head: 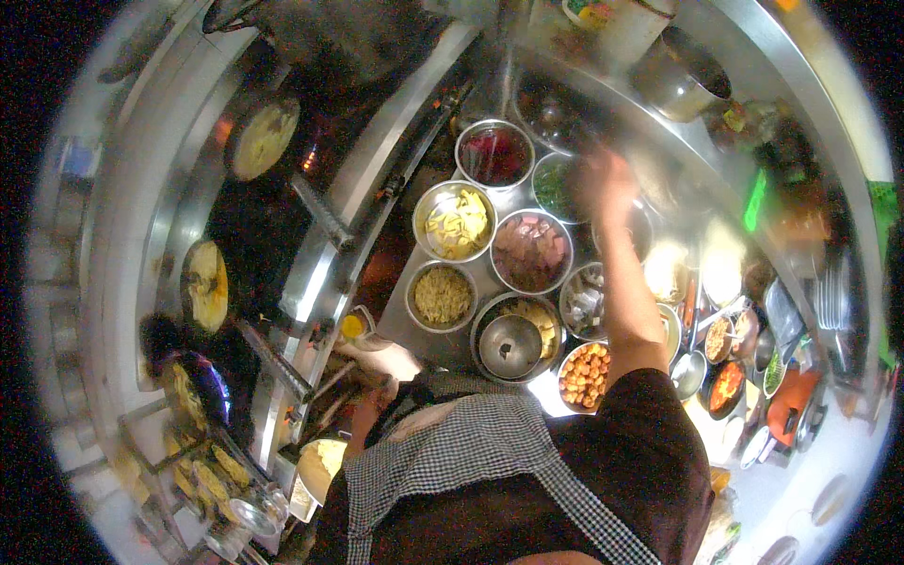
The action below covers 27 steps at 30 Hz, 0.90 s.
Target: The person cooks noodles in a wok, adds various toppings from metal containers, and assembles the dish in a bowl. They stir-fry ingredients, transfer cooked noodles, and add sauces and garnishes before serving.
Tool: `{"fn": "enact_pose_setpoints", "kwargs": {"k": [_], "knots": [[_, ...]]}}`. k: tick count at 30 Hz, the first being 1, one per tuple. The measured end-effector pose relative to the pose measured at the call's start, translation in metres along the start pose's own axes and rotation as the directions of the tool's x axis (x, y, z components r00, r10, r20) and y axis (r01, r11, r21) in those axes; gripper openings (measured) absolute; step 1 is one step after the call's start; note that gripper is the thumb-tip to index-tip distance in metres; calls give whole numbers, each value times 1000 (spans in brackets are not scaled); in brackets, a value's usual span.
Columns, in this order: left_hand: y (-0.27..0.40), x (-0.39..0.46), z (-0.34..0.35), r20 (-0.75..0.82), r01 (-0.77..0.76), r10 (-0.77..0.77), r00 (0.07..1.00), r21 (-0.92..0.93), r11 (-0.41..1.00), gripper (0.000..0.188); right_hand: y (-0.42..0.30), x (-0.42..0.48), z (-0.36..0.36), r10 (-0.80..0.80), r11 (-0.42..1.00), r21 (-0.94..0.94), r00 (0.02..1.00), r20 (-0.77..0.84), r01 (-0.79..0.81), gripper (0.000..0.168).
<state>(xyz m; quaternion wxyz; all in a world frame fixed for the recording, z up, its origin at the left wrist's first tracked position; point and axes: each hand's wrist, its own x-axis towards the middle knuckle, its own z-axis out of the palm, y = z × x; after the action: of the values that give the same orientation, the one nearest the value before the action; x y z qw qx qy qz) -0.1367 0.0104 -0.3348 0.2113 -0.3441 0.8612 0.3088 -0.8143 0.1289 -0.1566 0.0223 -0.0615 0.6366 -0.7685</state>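
My right hand [607, 185], blurred, reaches over the steel bowls, beside a bowl of chopped green herbs [558, 185]. Whether its fingers hold anything cannot be made out. Low on the left, close to my apron [459, 431], my left hand [376, 388] is partly lost in glare and shadow. Near it stands a cup with something yellow inside [352, 326]; contact between them is unclear. Around the hands are bowls of diced pink meat [531, 248], yellow slices [462, 222], a dark red food [494, 154] and a pale shredded food [442, 296].
To the left, pans with flat, pale food [265, 139] [206, 286] sit over burners, with blue flame [220, 392] showing lower down. An empty-looking steel bowl [508, 346] rests inside a larger one. Small dishes [726, 388] and a steel pot [678, 78] stand at right.
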Motion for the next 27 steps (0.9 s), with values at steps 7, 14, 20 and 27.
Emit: {"fn": "enact_pose_setpoints", "kwargs": {"k": [7,14,20,27], "knots": [[1,-10,8,-58,-78,62,996,-344,936,31,-15,-5,34,-405,613,-542,818,408,574,17],[32,-6,-19,63,147,-136,989,-202,968,30,55,25,33,-50,974,222,997,59,36,21],[69,-14,-51,121,202,-183,976,-170,964,29,55,32,10,209,890,435,971,-119,-138,20],[-4,-4,11,130,138,-147,981,72,988,34,22,26,-5,137,940,324,987,-85,-103,23]]}}
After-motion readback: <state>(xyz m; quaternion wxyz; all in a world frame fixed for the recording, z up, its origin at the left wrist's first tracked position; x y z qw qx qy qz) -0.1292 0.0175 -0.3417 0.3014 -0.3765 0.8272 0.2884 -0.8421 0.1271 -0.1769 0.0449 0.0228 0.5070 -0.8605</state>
